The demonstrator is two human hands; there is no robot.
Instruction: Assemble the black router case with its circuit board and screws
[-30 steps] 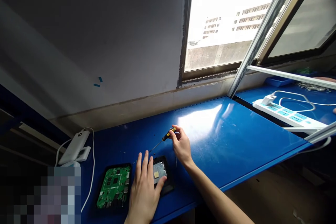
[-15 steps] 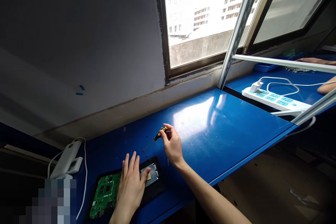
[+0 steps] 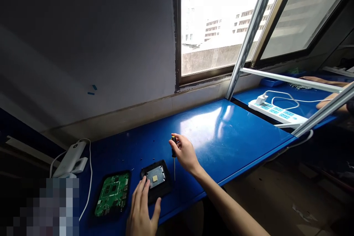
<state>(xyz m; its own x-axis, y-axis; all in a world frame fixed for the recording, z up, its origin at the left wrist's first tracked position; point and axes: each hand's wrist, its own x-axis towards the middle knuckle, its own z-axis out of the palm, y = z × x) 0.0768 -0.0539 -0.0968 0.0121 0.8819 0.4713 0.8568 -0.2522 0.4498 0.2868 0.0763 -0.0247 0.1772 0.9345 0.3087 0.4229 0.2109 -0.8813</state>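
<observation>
My right hand [image 3: 184, 153] grips a black-and-yellow screwdriver [image 3: 173, 146] by its handle. Its thin shaft points nearly straight down, just right of a black plastic cover [image 3: 159, 192]. That cover carries a silver metal plate [image 3: 162, 173] with a small pale square pad [image 3: 155, 178] on it. My left hand [image 3: 143, 202] lies over the cover's left edge, fingers stretched and thumb apart, holding nothing. Left of it, a green circuit board [image 3: 113, 193] sits in a dark housing. Several tiny dark bits, perhaps screws, lie on the table behind the cover.
The blue table [image 3: 243, 143] runs along the wall under a window. A white power strip [image 3: 276, 112] with a plugged-in charger lies beyond the metal frame [image 3: 249, 40] on the right. Another person's arm [image 3: 329, 96] rests there. White plugs and a cable [image 3: 90, 169] stand at left.
The screwdriver has swung from slanting down-left to nearly upright and now stands right of the cover. My left hand has drawn back toward me, uncovering more of the metal plate.
</observation>
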